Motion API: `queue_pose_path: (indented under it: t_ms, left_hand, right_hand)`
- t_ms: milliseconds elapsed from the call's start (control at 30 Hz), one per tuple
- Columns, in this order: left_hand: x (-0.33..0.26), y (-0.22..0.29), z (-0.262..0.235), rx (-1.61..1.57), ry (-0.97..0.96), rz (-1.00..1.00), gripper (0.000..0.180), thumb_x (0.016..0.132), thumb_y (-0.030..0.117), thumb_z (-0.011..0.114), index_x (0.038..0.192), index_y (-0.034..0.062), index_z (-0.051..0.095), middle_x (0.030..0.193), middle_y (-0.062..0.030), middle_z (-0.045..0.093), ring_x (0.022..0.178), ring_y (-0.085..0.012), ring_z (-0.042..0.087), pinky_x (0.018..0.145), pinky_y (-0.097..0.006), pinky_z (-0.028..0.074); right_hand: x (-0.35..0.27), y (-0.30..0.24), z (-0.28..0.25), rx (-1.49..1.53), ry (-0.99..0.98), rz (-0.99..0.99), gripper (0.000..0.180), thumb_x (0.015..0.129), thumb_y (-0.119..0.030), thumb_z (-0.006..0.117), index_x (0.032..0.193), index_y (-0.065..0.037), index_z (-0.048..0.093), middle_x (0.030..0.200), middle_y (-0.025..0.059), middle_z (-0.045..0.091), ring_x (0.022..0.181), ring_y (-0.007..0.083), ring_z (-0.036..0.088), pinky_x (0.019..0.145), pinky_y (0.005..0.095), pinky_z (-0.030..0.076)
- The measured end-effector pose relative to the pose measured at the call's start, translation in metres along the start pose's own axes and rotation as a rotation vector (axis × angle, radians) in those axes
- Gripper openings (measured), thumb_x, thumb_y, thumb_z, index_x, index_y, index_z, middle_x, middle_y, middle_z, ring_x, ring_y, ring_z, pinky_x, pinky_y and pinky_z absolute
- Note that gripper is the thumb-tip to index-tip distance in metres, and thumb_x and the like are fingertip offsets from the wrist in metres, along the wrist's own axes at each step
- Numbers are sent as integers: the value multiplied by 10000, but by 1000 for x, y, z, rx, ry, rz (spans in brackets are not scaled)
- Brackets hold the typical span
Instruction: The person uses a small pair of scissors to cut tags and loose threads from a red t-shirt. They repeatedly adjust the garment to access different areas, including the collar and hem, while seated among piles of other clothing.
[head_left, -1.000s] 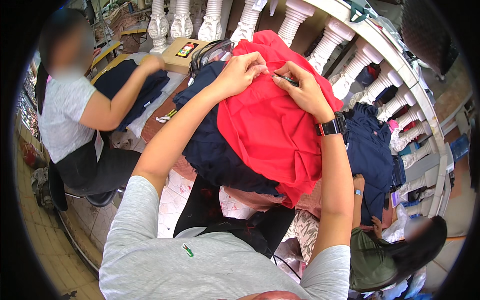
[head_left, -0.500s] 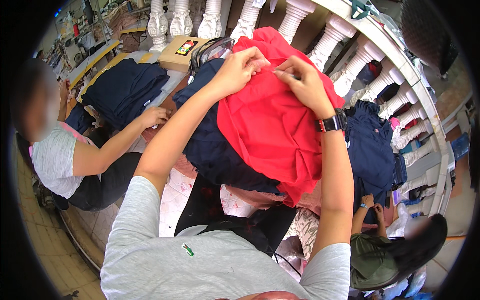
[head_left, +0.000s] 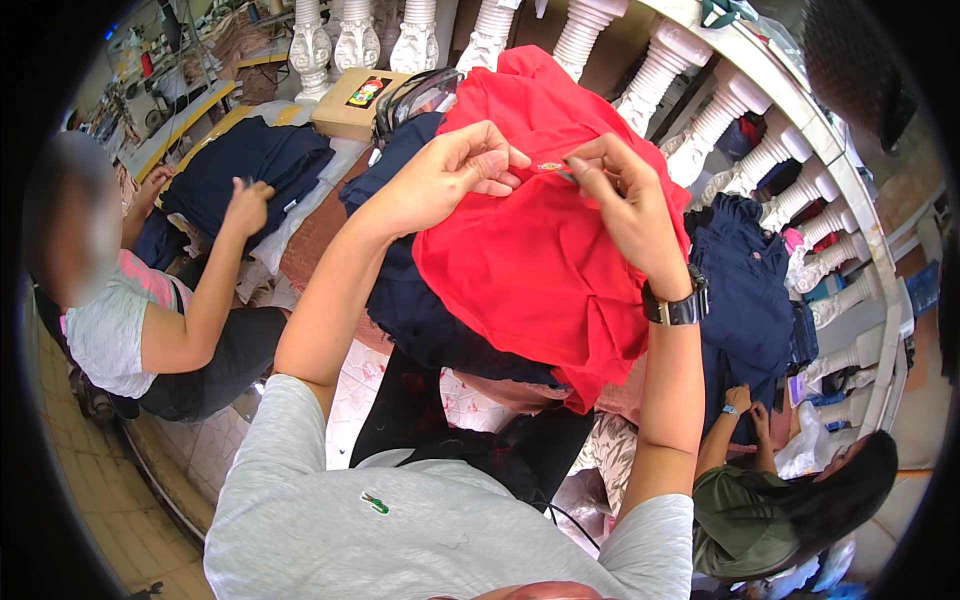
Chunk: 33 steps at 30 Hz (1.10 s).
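A red garment is spread over a pile of dark navy garments in front of me. It bears a small light embroidered patch near its upper part. My left hand hovers just left of the patch, thumb and fingers pinched together; whatever is between them is too small to make out. Right of the patch, my right hand is closed on a small thin metal tool whose tip points toward the patch. Its exact kind is mostly hidden by the fingers. A dark watch is on my right wrist.
White balusters line the far side under a curved rail. A cardboard box and a clear plastic bag lie beyond the pile. More navy garments are at left beside one person; another navy pile is at right near a second person.
My hands have moved slightly apart and lower, showing the patch between them. The red garment has shifted a little. The person at left has raised a hand over the navy garments.
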<state>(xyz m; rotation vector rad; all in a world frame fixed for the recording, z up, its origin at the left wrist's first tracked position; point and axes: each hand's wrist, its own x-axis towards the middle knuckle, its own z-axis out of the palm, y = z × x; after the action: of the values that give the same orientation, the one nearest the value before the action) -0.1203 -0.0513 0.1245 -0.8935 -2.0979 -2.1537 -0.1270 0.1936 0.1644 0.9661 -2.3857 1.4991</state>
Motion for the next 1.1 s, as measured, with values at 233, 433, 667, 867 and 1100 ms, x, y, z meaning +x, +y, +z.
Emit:
queue_pose_path:
  t_ms: [233, 433, 667, 867, 1100]
  left_hand:
    - [-7, 0, 8, 44, 45, 32, 196, 1078, 230, 513, 1042, 43, 559, 1257, -108, 616, 1067, -165, 660, 951, -317, 548]
    - [-10, -2, 11, 86, 40, 43, 201, 1068, 242, 541, 1035, 48, 582, 1237, -77, 620, 1029, -141, 662, 921, -290, 538]
    - [-13, -13, 24, 9, 99, 74, 213, 1071, 243, 531, 1019, 42, 575, 1257, -85, 620, 1053, -146, 651, 928, -307, 528]
    - [-23, -23, 39, -106, 132, 177, 250, 1077, 267, 513, 975, 44, 561, 1300, -123, 595, 1126, -168, 620, 993, -332, 498]
    - [-46, -38, 72, 5, 320, 265, 230, 1044, 213, 581, 930, 14, 581, 1312, -125, 493, 1173, -202, 589, 1011, -346, 462]
  right_hand:
    - [-6, -23, 7, -499, -41, -143, 255, 915, -298, 704, 938, -54, 635, 920, 95, 722, 847, 305, 693, 718, 403, 524]
    - [-6, -28, 11, -571, -35, -150, 204, 892, -258, 710, 942, -67, 658, 907, 68, 732, 869, 296, 698, 720, 398, 529]
    - [-16, -33, 6, -572, -86, -94, 185, 874, -235, 715, 926, -63, 673, 893, 78, 729, 858, 300, 693, 711, 405, 518]
    - [-13, -30, -5, -520, -77, -34, 196, 868, -231, 724, 909, -48, 667, 867, 91, 720, 832, 304, 683, 698, 402, 506]
    - [-28, -24, 3, -581, -84, -98, 171, 864, -210, 732, 913, -59, 669, 869, 81, 706, 795, 314, 677, 675, 394, 505]
